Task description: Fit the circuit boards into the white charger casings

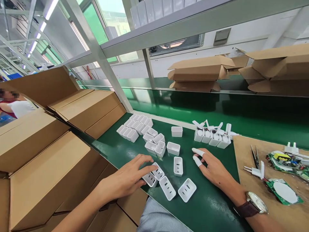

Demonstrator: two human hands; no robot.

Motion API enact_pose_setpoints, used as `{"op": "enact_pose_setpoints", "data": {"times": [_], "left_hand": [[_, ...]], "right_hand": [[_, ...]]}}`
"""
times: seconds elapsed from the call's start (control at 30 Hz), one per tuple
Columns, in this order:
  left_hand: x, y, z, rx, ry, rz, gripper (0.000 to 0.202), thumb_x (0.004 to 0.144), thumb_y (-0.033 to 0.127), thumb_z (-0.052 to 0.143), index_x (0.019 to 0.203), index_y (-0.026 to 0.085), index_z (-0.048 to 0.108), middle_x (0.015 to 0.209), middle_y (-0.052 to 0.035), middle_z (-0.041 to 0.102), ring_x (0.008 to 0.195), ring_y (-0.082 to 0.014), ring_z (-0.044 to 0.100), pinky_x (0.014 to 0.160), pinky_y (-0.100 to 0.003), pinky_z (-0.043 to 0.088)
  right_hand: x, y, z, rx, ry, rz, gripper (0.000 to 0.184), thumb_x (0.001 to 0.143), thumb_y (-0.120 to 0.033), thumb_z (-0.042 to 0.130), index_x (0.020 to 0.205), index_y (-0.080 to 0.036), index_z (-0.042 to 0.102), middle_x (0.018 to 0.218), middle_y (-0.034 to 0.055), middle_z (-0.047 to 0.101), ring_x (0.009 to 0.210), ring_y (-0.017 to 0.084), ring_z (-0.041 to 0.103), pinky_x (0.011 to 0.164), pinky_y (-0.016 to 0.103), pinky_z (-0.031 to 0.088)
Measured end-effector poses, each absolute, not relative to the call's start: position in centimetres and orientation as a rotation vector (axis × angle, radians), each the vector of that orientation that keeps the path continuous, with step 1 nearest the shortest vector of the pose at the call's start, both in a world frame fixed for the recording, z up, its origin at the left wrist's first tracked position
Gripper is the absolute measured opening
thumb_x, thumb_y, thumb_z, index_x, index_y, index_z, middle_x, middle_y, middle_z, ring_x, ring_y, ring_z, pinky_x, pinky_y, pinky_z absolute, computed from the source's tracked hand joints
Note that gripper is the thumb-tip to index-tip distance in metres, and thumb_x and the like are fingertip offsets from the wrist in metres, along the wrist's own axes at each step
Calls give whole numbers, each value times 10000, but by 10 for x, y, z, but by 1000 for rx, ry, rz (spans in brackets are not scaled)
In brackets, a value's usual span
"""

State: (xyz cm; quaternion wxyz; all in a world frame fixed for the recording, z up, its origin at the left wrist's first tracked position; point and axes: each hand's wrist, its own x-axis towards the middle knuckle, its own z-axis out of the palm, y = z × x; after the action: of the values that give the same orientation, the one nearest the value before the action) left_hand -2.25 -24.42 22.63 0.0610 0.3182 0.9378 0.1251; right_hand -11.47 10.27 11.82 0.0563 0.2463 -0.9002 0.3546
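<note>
Four filled cases (214, 140) stand just left of the brown board (244, 154). Partly done, I judge: circuit boards (285, 192) lie uncased on it; farther left, loose cases (178, 167) show bare slots. Left hand (127, 177) at these, grip unclear; right hand (212, 166) empty, fingers parted.

Through my remote view I see smooth, faintly glossy plastic in the white cases (178, 166), and a dull sheen with pale scuffs on the green bench (210, 206). The boxes (48, 180) look like matt cardboard, the watch strap (248, 209) like leather, the frame (105, 68) like smooth painted metal.
</note>
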Motion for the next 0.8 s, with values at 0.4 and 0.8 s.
{"op": "enact_pose_setpoints", "data": {"times": [0.4, 0.8], "left_hand": [[-6, -225, 244, 1185, 2441, 429, 381, 723, 93, 690, 1057, 276, 693, 1540, -45, 571, 1542, -396, 357, 1155, -599, 471], [-23, -313, 220, 198, 3269, 570, 257, 756, 394, 702, 950, 254, 607, 1156, -107, 688, 1273, -370, 477, 1109, -574, 409]], "right_hand": [[-115, 100, 117, 787, -2671, 1095, 348, 1011, -290, 419, 1290, -236, 621, 1135, 102, 718, 846, 209, 707, 719, 339, 615], [-119, 104, 115, 757, -2734, 1094, 376, 994, -378, 403, 1256, -262, 648, 1099, 93, 746, 763, 213, 718, 630, 320, 602]]}}
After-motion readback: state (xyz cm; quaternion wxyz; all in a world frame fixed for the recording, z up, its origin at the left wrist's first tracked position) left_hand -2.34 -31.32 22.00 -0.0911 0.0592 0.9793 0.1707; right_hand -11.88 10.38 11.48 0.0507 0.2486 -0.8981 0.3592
